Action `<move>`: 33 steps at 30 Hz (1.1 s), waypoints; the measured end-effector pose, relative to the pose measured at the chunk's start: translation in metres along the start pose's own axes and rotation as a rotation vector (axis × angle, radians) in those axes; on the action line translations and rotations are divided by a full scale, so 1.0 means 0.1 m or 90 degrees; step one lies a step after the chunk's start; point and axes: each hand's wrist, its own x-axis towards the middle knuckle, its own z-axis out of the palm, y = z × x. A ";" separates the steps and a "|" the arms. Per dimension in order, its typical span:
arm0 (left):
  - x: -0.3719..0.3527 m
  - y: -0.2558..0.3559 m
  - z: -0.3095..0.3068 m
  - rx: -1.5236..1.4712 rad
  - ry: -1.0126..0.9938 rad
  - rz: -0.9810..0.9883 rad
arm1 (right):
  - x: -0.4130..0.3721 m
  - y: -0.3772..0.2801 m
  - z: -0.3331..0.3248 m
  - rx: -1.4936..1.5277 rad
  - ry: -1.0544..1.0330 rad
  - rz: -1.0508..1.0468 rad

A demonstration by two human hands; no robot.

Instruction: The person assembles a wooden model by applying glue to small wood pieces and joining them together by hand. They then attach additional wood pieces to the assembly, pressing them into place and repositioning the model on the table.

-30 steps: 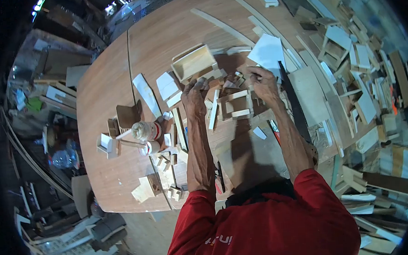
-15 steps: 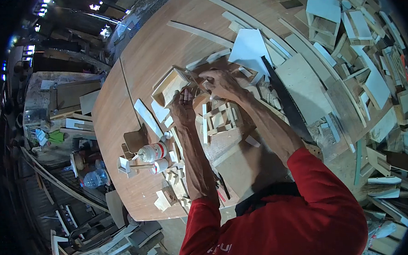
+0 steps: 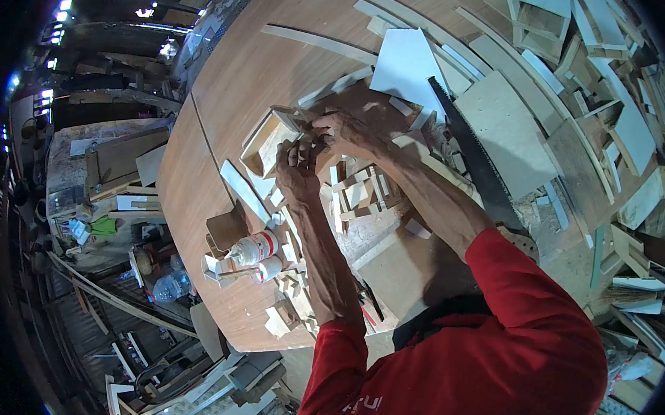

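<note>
My left hand, right hand meeting at box, grips I can't tell, saw edging room at three o'clock

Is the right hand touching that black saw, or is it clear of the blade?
Apart: the head view shows the right hand and the saw with tabletop and a small pale strip visible between them.
</note>
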 end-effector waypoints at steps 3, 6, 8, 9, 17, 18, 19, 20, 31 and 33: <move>0.02 -0.02 0.01 0.037 0.060 0.014 | 0.06 -0.11 -0.08 0.005 -0.086 0.072; 0.02 -0.03 0.01 0.004 0.050 0.025 | 0.08 -0.03 0.01 0.037 -0.075 0.067; 0.00 -0.03 0.03 0.013 0.032 0.039 | 0.08 -0.06 -0.01 0.020 -0.055 0.051; 0.01 -0.04 0.00 0.014 0.034 0.039 | 0.08 -0.08 -0.02 0.022 -0.056 0.052; 0.00 -0.02 0.03 -0.004 0.010 0.035 | 0.12 -0.12 -0.05 0.003 -0.098 0.075; -0.01 -0.02 0.03 -0.004 0.010 0.035 | 0.11 -0.15 -0.06 0.003 -0.099 0.076; -0.02 -0.02 0.03 -0.012 -0.025 0.038 | 0.09 -0.17 -0.08 0.003 -0.086 0.081; -0.03 -0.02 0.02 -0.019 -0.060 0.041 | 0.08 -0.19 -0.09 0.003 -0.073 0.085; 0.13 -0.08 -0.10 -0.051 -0.068 0.035 | 0.18 -0.20 -0.12 -0.108 -0.171 0.063; 0.13 -0.08 -0.12 -0.051 -0.057 0.032 | 0.13 -0.14 -0.07 -0.123 -0.163 0.043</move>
